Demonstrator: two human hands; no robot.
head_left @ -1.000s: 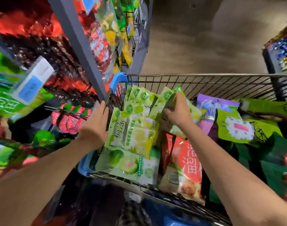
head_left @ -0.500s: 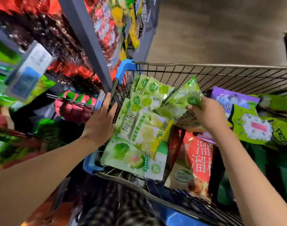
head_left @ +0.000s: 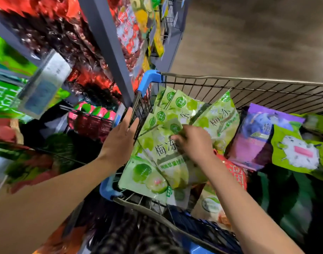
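Shop aisle, brown floor [head_left: 248, 33] ahead, grey shelf post [head_left: 109, 52] hard on my left w/ red bags hung behind it. Wire cart [head_left: 248, 79] is in front of me, blue corner cap [head_left: 149, 77] near the post. My left hand [head_left: 118, 142] lies on the cart's left wall, fingers straight & together, gripping nothing. My right hand [head_left: 193, 143] is down in the cart's left end – fingers curled over the top edge of the front green packet [head_left: 164, 153], thumb hidden, so I can't tell how firm the pinch is. That packet stands on end among other green ones, long axis roughly up & down, top tipped toward the left wall, printed face to me. A flat green packet [head_left: 144, 175] w/ fruit pics lies just below it at the near end; another one [head_left: 223, 116] leans to the right of my hand. Purple bag [head_left: 257, 134] sits further right, red bag [head_left: 237, 173] under my wrist – edges blurred.
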